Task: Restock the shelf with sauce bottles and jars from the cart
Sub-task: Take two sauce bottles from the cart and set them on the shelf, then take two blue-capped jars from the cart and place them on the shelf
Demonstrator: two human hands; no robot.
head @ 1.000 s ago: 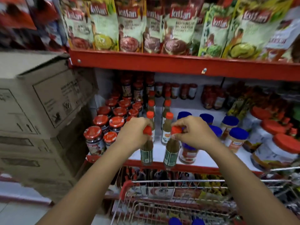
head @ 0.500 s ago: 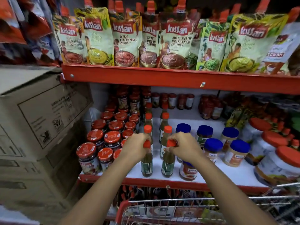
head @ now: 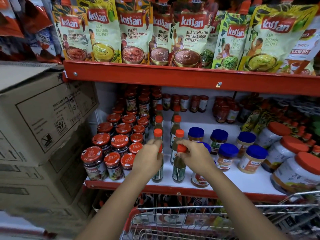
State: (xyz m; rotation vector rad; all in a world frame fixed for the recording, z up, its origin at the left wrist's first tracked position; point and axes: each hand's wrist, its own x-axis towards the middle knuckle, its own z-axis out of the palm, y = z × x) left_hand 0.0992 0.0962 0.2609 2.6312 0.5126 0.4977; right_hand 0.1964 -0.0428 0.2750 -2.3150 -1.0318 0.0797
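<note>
Two slim green sauce bottles with orange caps stand upright at the front of the white shelf [head: 242, 183]. My left hand [head: 149, 159] grips the neck of the left bottle [head: 158, 174]. My right hand [head: 195, 155] grips the orange cap of the right bottle [head: 178, 170]. Behind them run two rows of the same kind of bottle [head: 176, 126]. Red-lidded jam jars [head: 119, 144] crowd the shelf to the left, blue-lidded jars [head: 225, 155] to the right. The red wire cart [head: 173, 220] is below my arms, its contents mostly hidden.
Stacked cardboard boxes [head: 43, 118] fill the left side. Chutney pouches [head: 190, 35] line the red upper shelf [head: 173, 78] overhead. Large white tubs with orange lids [head: 294, 172] stand at the right. Bare shelf shows in front of the blue-lidded jars.
Both hands carried the two bottles from over the shelf's front edge further in, and the bottles now stand on the shelf. The camera has moved closer and tilted up.
</note>
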